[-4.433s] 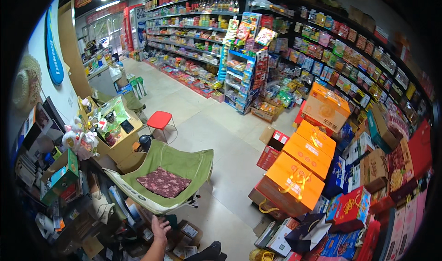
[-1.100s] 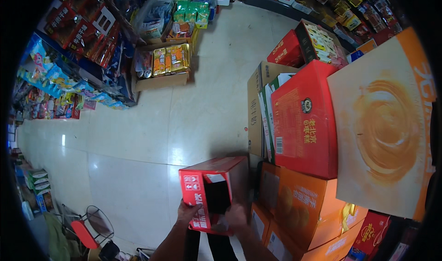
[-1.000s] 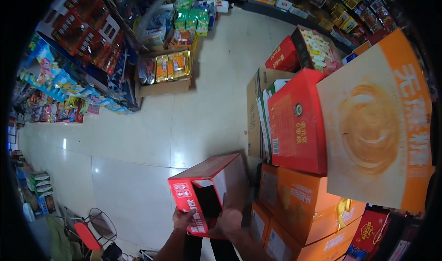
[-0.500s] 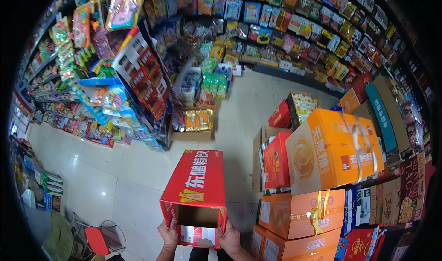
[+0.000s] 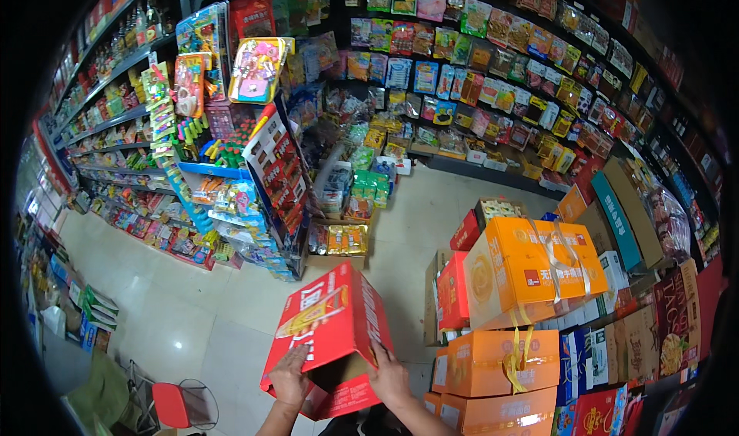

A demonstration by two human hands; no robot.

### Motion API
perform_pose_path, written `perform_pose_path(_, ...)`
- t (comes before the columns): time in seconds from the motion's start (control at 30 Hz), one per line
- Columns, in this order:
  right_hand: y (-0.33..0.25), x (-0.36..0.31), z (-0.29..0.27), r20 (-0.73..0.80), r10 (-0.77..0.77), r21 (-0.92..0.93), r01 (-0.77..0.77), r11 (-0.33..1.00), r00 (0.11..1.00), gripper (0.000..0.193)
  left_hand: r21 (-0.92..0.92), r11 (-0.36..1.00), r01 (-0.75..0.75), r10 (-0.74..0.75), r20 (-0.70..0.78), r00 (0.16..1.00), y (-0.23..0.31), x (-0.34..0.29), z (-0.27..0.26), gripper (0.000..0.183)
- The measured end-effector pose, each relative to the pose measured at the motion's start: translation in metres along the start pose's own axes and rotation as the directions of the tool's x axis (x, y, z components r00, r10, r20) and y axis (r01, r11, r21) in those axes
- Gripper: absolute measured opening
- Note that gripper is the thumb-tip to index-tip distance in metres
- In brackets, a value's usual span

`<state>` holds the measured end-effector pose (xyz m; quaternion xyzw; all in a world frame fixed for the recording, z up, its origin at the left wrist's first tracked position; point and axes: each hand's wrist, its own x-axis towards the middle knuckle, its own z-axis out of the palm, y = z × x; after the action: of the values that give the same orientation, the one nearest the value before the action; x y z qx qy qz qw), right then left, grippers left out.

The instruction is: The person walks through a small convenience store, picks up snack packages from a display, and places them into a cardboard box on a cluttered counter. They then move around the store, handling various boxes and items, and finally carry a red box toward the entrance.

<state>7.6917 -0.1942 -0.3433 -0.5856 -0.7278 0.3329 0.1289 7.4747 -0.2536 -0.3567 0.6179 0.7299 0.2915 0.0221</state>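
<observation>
A red cardboard carton (image 5: pixel 363 310) with white and yellow print is held out in front of me, tilted, its open end facing me. Bare brown cardboard shows inside it. My left hand (image 5: pixel 290 377) grips the near edge of its left printed panel, fingers over the outside. On the other side, my right hand (image 5: pixel 390 373) holds the right rim of the opening. Parts of both thumbs are hidden by the carton.
Orange gift boxes with ribbons, an upper one (image 5: pixel 531 270) and a lower one (image 5: pixel 493 363), are stacked at my right. A toy display rack (image 5: pixel 269 178) stands ahead left. Snack shelves (image 5: pixel 493 66) line the back. A red stool (image 5: pixel 171 405) is at lower left.
The carton has been turned and tilted, so another printed side faces up. My left hand has shifted from its side edge onto this panel. The view has swung upward.
</observation>
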Motion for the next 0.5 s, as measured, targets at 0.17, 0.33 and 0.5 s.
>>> perform_pose_path(0.17, 0.023, -0.011, 0.018, -0.384, -0.096, 0.042, 0.122, 0.992, 0.918, 0.036, 0.055, 0.996, -0.065, 0.052, 0.209, 0.976, 0.006, -0.002, -0.026, 0.051)
perform_pose_path(0.33, 0.021, 0.002, 0.037, -0.368, -0.001, 0.191, 0.077, 0.979, 0.93, 0.025, 0.106, 0.962, 0.253, -0.247, -0.073, 0.966, -0.023, -0.044, -0.072, 0.079)
perform_pose_path(0.5, -0.038, 0.018, 0.083, -0.358, -0.104, 0.276, 0.212, 0.938, 0.928, 0.017, -0.449, 0.622, 0.641, -0.705, 0.034, 0.708, -0.092, -0.089, -0.075, 0.058)
